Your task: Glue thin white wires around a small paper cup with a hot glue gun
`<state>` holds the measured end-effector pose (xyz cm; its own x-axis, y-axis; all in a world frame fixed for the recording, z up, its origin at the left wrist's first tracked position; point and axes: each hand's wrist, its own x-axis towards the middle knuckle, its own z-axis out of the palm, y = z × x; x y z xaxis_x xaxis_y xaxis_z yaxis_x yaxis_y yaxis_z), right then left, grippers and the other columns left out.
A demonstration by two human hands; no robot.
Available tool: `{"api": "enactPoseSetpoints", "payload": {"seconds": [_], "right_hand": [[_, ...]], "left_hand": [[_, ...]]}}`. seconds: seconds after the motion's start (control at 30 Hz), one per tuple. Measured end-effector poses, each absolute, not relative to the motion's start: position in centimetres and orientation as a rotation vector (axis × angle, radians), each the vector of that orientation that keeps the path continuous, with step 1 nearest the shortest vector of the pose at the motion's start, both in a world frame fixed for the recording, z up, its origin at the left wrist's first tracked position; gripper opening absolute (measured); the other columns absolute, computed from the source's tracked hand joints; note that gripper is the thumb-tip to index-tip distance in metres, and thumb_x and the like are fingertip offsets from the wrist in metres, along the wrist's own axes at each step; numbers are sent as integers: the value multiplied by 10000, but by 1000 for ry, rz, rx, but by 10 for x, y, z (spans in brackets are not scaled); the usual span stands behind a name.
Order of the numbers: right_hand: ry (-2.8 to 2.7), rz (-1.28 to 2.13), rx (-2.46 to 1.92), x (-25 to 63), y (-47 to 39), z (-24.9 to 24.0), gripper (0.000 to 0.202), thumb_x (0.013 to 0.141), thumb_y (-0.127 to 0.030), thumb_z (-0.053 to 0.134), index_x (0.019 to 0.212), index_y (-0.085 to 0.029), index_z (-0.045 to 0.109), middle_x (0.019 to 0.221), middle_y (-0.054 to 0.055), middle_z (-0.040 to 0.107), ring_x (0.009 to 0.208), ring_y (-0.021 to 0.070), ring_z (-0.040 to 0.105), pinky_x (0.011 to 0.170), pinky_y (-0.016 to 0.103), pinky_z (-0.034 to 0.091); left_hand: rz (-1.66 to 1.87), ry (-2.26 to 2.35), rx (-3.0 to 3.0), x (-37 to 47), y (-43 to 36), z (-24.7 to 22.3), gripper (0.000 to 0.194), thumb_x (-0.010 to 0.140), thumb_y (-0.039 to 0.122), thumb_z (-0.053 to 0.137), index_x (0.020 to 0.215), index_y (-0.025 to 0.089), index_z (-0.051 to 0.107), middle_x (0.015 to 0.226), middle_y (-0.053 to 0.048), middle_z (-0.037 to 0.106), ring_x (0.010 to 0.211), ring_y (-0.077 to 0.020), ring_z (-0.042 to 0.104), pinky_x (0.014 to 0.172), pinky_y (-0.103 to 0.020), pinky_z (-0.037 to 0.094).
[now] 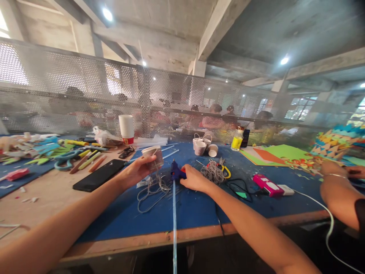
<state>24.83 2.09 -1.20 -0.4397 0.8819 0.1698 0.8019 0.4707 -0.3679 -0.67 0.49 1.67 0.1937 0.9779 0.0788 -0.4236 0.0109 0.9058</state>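
My left hand is closed around a small paper cup, and grey cord trails from the cup down onto the blue mat. In my right hand is a dark blue glue gun, its nozzle pointing up and away from me. A long clear glue stick runs from the back of the gun toward the table's front edge. The gun is just right of the cup, apart from it. Beyond it stand several small cups, one tipped on its side. A tangle of grey cord lies by yellow-handled scissors.
A black phone, teal scissors and markers lie left. A stack of paper cups and a yellow bottle stand at the back. A pink power socket and coloured paper are right, near another person's arm.
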Motion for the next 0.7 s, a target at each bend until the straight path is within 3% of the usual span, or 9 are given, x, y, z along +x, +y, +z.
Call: {"api": "enactPoseSetpoints", "payload": {"seconds": [0.2,0.3,0.4,0.53,0.7], "right_hand": [[-2443,335,-1388,250,19,-10,407,826,-266,628,1218,-156,616,1248,159,616,1182,300,579,995,416,440],[-2291,184,-1298,246,18,-8,277,878,-261,622,1142,-186,656,1194,129,616,1179,281,574,1012,432,440],[-2148,303,-978,236,15,-6,158,950,-338,614,1026,-207,657,1063,67,654,1010,187,641,935,336,497],[-2036,442,-787,224,8,-6,315,887,-495,705,1011,-217,625,981,31,685,865,161,664,823,298,528],[-1921,349,-817,223,7,-4,153,872,-320,720,891,-206,620,893,22,677,812,168,653,798,301,518]], "left_hand": [[1220,728,1071,-2,4,12,310,848,236,743,1149,163,720,1163,-107,766,1053,-233,725,936,-336,598],[1235,763,1062,5,3,12,277,831,259,764,1088,164,723,1086,-91,775,977,-217,735,904,-330,602],[1257,779,1045,17,0,16,284,803,245,786,1065,160,718,1018,-78,772,910,-211,730,866,-330,600],[1272,779,1092,37,-5,22,239,793,251,796,989,139,716,923,-70,757,839,-187,713,799,-285,576],[1346,775,1068,60,-7,20,280,752,241,828,994,154,715,881,-39,744,754,-143,681,697,-230,538]]}}
